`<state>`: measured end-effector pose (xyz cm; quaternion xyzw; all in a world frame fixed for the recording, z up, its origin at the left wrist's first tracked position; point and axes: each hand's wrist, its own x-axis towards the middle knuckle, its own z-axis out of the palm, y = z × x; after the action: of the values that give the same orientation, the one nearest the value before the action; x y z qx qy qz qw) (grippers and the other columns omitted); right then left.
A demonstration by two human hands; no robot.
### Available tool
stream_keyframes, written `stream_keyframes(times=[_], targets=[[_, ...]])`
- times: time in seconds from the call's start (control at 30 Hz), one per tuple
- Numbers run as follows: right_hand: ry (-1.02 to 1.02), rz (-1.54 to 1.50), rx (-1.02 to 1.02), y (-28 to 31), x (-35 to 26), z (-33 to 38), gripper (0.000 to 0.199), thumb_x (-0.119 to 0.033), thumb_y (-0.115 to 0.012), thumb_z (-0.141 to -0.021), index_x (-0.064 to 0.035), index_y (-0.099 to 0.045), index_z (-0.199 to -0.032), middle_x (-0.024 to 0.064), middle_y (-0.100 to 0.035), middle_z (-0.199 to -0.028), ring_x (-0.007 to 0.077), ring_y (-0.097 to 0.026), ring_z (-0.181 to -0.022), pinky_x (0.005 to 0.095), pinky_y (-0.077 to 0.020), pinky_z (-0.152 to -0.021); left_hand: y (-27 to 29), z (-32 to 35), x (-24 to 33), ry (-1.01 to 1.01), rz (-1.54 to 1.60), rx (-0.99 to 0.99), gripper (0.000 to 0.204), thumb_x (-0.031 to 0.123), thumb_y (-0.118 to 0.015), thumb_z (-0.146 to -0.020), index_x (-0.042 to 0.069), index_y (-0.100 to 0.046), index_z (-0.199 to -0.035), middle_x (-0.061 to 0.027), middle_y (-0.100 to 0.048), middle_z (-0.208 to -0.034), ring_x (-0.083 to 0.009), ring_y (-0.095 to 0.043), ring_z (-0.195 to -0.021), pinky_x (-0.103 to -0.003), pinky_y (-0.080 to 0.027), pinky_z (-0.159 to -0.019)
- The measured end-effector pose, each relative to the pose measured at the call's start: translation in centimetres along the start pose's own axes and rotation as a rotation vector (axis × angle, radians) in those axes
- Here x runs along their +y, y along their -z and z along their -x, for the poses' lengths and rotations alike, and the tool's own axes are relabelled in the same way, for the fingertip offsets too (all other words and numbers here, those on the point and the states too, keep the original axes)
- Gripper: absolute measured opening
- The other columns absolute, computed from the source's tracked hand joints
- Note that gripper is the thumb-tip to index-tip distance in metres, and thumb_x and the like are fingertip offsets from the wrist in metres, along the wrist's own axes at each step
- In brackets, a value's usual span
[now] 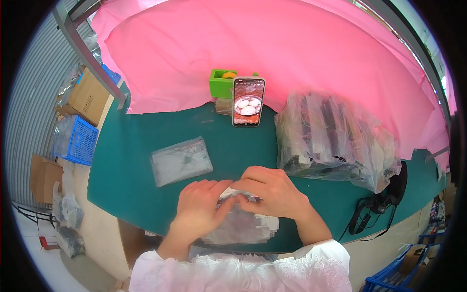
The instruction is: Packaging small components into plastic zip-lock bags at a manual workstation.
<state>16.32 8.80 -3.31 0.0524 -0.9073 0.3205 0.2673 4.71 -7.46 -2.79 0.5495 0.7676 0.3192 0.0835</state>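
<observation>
My left hand (198,204) and my right hand (275,191) meet near the table's front edge. Fingers and thumbs of both are bent in and pinch a clear plastic bag (238,195) between them. What the bag contains is largely hidden by my fingers. Beneath lies a pile of clear plastic packets (248,225) with whitish strips along its right side. Further off, left of my hands, a flat stack of clear plastic bags (182,162) rests on the green table (131,146).
A phone (248,102) stands upright before a green tape dispenser (220,83). To the right sits a large clear bag of packed items (335,138), with a black strap (377,209) beside it. Pink cloth (253,39) hangs behind. Blue crate (82,139) and cardboard box (87,97) stand left.
</observation>
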Motion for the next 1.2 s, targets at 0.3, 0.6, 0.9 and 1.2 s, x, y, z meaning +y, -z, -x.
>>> stream_keyframes(times=[0.3, 0.6, 0.9, 1.2], targets=[[-0.020, 0.016, -0.014, -0.4, 0.2, 0.1, 0.021, -0.008, -0.075, -0.067, -0.0097, -0.068, -0.087, 0.0022, -0.060, -0.078, 0.0194, -0.059, -0.062, 0.0310, -0.0496, -0.051, -0.3, 0.0, -0.2, 0.027, -0.004, -0.037, 0.025, 0.015, -0.068, -0.076, 0.007, -0.068, -0.100, -0.0051, -0.058, -0.065, -0.0259, -0.058, -0.061, -0.039, -0.045, -0.056], [-0.012, -0.011, -0.016, -0.1, 0.2, 0.3, 0.014, -0.007, -0.074, -0.066, -0.0104, -0.065, -0.077, 0.0013, -0.057, -0.075, 0.0192, -0.059, -0.061, 0.0309, -0.0482, -0.050, 0.4, 0.0, -0.1, 0.085, 0.053, -0.201, 0.017, 0.018, -0.070, -0.078, 0.008, -0.070, -0.091, -0.0070, -0.064, -0.069, -0.0256, -0.061, -0.066, -0.040, -0.047, -0.058], [-0.068, -0.078, -0.122, 0.7, 0.0, 0.3, 0.010, -0.010, -0.071, -0.073, -0.0083, -0.064, -0.081, 0.0025, -0.056, -0.080, 0.0215, -0.060, -0.071, 0.0355, -0.0491, -0.057, 0.0, 0.3, -0.7, -0.044, 0.133, -0.107, 0.015, 0.019, -0.070, -0.083, 0.008, -0.071, -0.093, -0.0059, -0.065, -0.074, -0.0270, -0.061, -0.068, -0.038, -0.047, -0.059], [-0.044, -0.097, -0.074, 0.8, 0.4, 0.4, 0.012, -0.006, -0.072, -0.067, -0.0117, -0.065, -0.075, 0.0002, -0.056, -0.072, 0.0186, -0.057, -0.062, 0.0321, -0.0478, -0.051, 0.0, 0.7, -0.7, 0.031, 0.252, -0.155, 0.011, 0.015, -0.066, -0.085, 0.008, -0.074, -0.087, -0.0069, -0.062, -0.067, -0.0253, -0.059, -0.063, -0.037, -0.047, -0.059]])
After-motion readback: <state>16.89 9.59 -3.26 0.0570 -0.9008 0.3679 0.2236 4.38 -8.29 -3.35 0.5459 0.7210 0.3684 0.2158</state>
